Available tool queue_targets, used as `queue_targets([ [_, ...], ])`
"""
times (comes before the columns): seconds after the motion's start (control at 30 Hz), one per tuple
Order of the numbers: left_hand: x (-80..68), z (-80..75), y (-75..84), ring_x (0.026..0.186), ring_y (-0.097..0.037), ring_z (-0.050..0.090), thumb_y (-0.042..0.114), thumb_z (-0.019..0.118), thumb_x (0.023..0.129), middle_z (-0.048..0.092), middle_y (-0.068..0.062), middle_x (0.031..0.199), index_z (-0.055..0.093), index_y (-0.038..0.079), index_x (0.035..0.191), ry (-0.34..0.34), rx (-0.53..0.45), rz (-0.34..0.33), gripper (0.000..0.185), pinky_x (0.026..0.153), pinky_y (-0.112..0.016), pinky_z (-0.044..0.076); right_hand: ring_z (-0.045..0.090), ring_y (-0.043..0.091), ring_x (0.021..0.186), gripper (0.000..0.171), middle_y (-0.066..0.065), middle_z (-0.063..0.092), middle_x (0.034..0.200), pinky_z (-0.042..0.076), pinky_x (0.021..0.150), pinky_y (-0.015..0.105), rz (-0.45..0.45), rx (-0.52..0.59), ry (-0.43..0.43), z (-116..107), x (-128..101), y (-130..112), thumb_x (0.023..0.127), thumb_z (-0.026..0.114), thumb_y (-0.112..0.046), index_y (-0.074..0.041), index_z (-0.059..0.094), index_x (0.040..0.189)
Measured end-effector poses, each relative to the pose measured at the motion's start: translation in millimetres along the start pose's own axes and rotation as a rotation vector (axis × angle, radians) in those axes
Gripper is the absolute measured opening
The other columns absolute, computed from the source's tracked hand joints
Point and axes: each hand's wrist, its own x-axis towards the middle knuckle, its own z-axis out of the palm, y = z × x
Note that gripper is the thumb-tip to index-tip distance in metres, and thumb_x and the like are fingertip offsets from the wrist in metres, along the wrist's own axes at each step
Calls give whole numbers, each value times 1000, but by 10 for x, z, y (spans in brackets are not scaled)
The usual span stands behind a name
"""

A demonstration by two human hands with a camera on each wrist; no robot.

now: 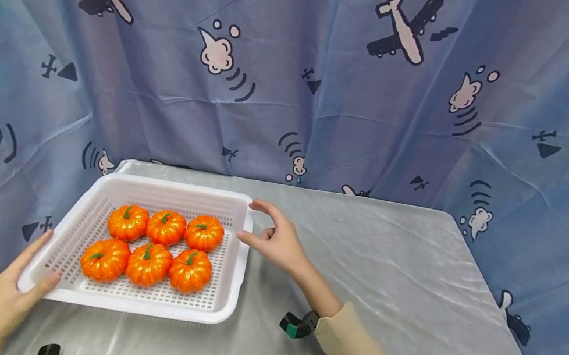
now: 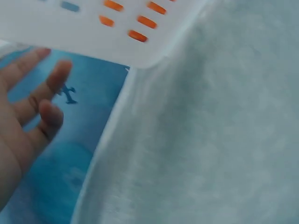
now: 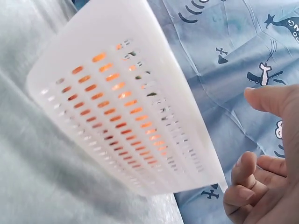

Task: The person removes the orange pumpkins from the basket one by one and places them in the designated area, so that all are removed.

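A white plastic basket (image 1: 143, 305) with slotted walls stands on the left part of the table. Inside it sit several small orange pumpkins (image 1: 148, 265) with green stems, in two rows. My left hand (image 1: 9, 298) is at the basket's left end, thumb over the near-left rim; in the left wrist view its fingers are spread and loosely bent by the wall. At the right end is my right hand (image 1: 282, 247), thumb and forefinger apart by the rim. The right wrist view shows a gap between those fingers and the basket wall. Whether either hand touches the basket, I cannot tell.
A pale grey cloth covers the table (image 1: 384, 271), which stretches to the right of the basket. Behind it hangs a blue curtain (image 1: 274, 82) with printed planes. A dark band (image 1: 299, 324) is on the right wrist, and a black object (image 1: 49, 352) shows at the bottom edge.
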Motion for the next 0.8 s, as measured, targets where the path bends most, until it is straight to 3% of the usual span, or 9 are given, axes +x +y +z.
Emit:
queue_targets([
  [0.03,-3,12,-18,104,20,49,0,80,86,45,41,145,42,20,165,1,-55,42,90,86,-7,34,37,10,47,76,-1,57,153,35,47,22,0,-6,1,21,17,-14,90,86,-28,-15,50,156],
  [0.1,-4,24,-33,110,16,53,-7,85,72,50,33,148,43,13,164,-9,-150,114,102,91,-5,34,36,10,46,77,-2,57,153,35,47,22,1,-23,0,66,51,-56,90,86,-29,-15,50,156],
  [0.2,-5,16,-55,115,11,53,-6,91,56,50,28,153,42,5,163,-23,-195,160,118,95,-7,33,39,11,46,79,-1,58,152,37,47,23,-3,-70,-9,148,111,-128,88,86,-32,-15,50,156],
  [0.27,0,11,-73,126,8,52,-4,93,50,47,23,159,42,2,161,-26,-212,184,123,101,-6,32,46,14,53,82,-1,58,153,45,55,26,-3,-115,-15,205,152,-175,87,86,-36,-14,49,157],
  [0.37,20,10,-98,142,5,44,-2,95,45,43,15,166,44,-1,159,-28,-233,216,125,111,-7,28,67,20,87,83,2,57,155,58,79,35,-1,-168,-6,278,206,-232,87,85,-40,-13,49,157],
  [0.43,33,10,-109,147,5,38,-2,95,43,41,11,167,44,-2,159,-32,-243,230,126,115,-8,25,67,25,115,83,3,57,155,56,98,42,2,-183,9,318,236,-271,87,85,-40,-13,50,157],
  [0.5,36,9,-114,148,4,38,-3,95,42,41,11,168,44,-2,159,-36,-247,229,128,116,-8,24,59,28,135,83,6,58,154,52,107,48,4,-188,19,352,260,-310,86,86,-40,-12,51,156],
  [0.63,20,7,-111,144,7,40,-9,93,41,41,14,167,42,0,161,-38,-231,207,130,113,-7,26,55,29,139,84,8,57,155,48,112,50,13,-208,0,424,310,-382,86,86,-42,-11,50,156],
  [0.8,-22,17,-107,129,10,48,-17,89,44,43,23,162,39,5,164,-29,-183,154,132,102,-5,30,53,29,142,90,7,54,157,44,116,51,43,-221,-21,520,380,-443,85,85,-47,-12,48,159],
])
